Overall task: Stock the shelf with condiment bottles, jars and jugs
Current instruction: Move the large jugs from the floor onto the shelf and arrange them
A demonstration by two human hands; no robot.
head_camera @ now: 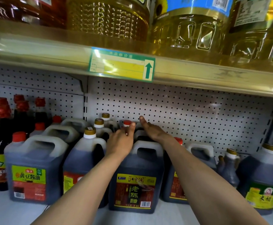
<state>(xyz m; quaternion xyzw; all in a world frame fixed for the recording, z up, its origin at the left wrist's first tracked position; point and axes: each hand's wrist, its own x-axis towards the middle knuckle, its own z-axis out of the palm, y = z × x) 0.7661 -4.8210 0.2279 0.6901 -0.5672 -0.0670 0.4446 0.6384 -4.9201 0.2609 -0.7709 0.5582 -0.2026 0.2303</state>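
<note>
A dark vinegar jug [136,179] with a red and yellow label stands at the front of the lower shelf [10,211]. Right behind it is a second jug with a red cap [127,123], mostly hidden. Both my arms reach over the front jug to this rear one. My left hand [120,141] lies against its left side, thumb straight up beside the cap. My right hand [152,129] rests on its right side, thumb raised toward the pegboard. The fingers of both hands are hidden behind the jug.
Soy sauce jugs [33,168] and gold-capped jugs [85,159] stand to the left, with tall red-capped bottles [2,143] at the far left. More jugs [262,181] sit on the right. Big oil jugs [189,30] fill the upper shelf, whose edge [197,73] hangs low overhead.
</note>
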